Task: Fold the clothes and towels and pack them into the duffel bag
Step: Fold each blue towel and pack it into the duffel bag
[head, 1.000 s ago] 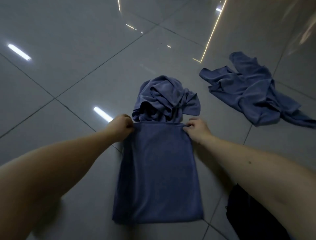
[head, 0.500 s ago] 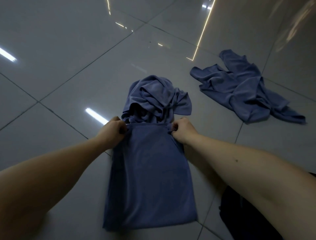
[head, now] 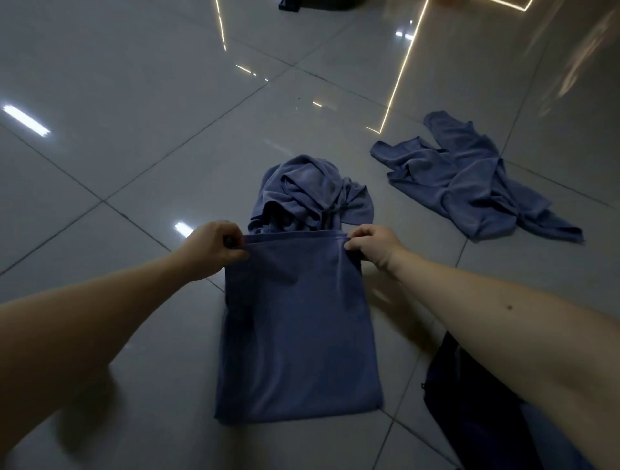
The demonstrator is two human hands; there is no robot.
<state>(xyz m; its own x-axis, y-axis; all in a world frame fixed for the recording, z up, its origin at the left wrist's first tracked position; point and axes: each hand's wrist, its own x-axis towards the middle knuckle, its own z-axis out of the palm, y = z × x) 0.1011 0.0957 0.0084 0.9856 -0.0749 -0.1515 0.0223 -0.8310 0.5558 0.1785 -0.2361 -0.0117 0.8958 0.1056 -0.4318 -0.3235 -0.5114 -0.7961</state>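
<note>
A blue towel (head: pixel 298 328) lies folded into a long rectangle on the grey tiled floor in front of me. My left hand (head: pixel 214 246) pinches its far left corner and my right hand (head: pixel 372 245) pinches its far right corner, with the far edge raised a little off the floor. Just beyond that edge sits a crumpled blue cloth (head: pixel 312 194). A second rumpled blue cloth (head: pixel 469 177) is spread on the floor to the right. A dark bag (head: pixel 469 402) shows at the lower right, partly hidden under my right forearm.
Glossy grey floor tiles (head: pixel 117 134) with bright light reflections surround the cloths. A dark object (head: pixel 315 4) sits at the top edge of the view, far ahead.
The view has tilted up and shifted, showing more floor ahead. Both hands keep their hold on the towel's far corners, now a little further apart with the edge stretched straight.
</note>
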